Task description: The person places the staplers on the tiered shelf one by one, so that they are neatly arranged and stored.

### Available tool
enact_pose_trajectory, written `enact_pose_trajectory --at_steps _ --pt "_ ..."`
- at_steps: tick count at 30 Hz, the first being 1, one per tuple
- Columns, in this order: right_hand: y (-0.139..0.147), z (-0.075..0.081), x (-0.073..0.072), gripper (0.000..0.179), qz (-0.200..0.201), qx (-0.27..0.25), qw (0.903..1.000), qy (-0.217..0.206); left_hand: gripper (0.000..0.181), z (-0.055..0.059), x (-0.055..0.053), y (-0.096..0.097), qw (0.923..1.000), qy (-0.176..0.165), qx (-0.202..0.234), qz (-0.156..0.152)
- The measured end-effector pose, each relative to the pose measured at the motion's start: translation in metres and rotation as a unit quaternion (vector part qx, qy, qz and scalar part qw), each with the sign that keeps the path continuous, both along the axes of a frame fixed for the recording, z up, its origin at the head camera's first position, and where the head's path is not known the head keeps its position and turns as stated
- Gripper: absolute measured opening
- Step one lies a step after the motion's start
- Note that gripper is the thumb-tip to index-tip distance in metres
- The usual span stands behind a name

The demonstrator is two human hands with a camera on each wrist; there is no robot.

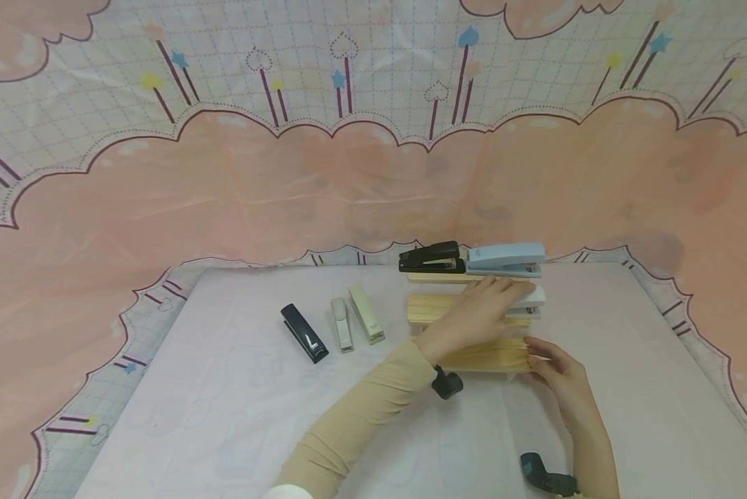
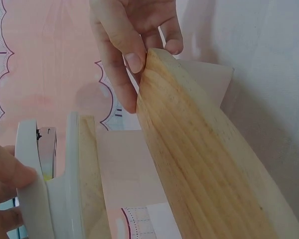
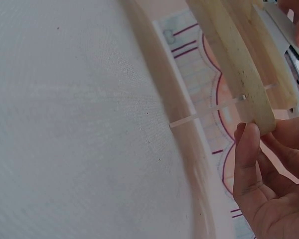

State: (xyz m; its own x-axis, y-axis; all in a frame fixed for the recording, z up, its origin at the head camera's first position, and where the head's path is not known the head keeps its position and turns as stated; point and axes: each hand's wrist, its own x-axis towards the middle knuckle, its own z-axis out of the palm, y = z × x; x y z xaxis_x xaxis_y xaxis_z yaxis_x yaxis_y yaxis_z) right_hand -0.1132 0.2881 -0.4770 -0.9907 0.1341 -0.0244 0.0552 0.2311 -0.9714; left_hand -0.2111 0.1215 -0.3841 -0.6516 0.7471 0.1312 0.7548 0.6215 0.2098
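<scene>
A tiered wooden rack stands on the right half of the table. On its middle tier is a white stapler, seen side-on in the left wrist view. My left hand reaches across the rack and holds this stapler with its fingers, partly covering it. My right hand pinches the right end of the front wooden board between thumb and fingers. A thin clear rod shows near this board in the right wrist view. On the back tier sit a black stapler and a light blue stapler.
Left of the rack, a dark stapler, a small grey-white stapler and a pale green stapler lie on the white table. A patterned peach cloth hangs behind the table.
</scene>
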Motion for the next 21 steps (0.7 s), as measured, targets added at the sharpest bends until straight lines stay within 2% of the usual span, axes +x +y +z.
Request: enact_pose_trajectory --at_steps 5,11,15,21 --pt "0.001 -0.001 0.0 0.043 0.0 -0.009 1.0 0.001 0.072 0.0 0.001 0.0 1.0 0.001 0.003 0.006" --pt "0.001 -0.001 -0.001 0.044 -0.002 -0.012 0.9999 0.001 0.063 -0.001 0.004 -0.006 0.9991 0.029 0.027 0.015" --pt "0.001 0.0 -0.001 0.044 -0.002 -0.012 0.9999 0.004 0.05 -0.003 0.005 -0.011 0.997 0.046 0.052 0.035" --pt "0.001 0.001 -0.001 0.045 0.001 -0.009 1.0 0.001 0.044 -0.006 0.007 -0.018 0.9918 0.082 0.074 0.064"
